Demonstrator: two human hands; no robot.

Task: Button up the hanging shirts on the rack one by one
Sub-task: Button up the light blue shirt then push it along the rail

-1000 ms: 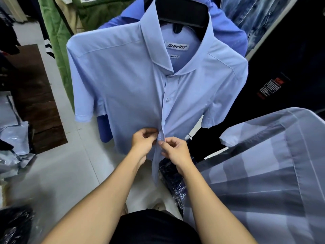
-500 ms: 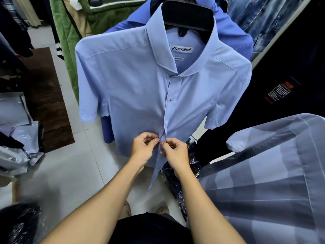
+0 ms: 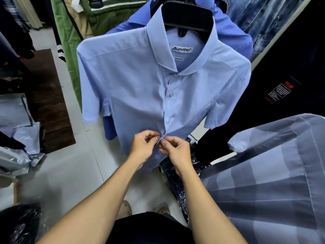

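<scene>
I am pinching the placket of one light blue shirt (image 3: 133, 95) with my left hand (image 3: 143, 147) and right hand (image 3: 177, 152), fingers curled. It is hanging upright, front facing me, two buttons (image 3: 171, 95) fastened above.

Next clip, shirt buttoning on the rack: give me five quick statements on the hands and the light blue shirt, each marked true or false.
1. Both hands pinch the light blue shirt at its placket. True: left hand, right hand.
2. The shirt hangs on a white hanger. False: the hanger is black.
3. Two fastened buttons show above the hands. True.
4. The shirt has long sleeves. False: short sleeves.
5. The neck label reads BLENTINO. True.
</scene>
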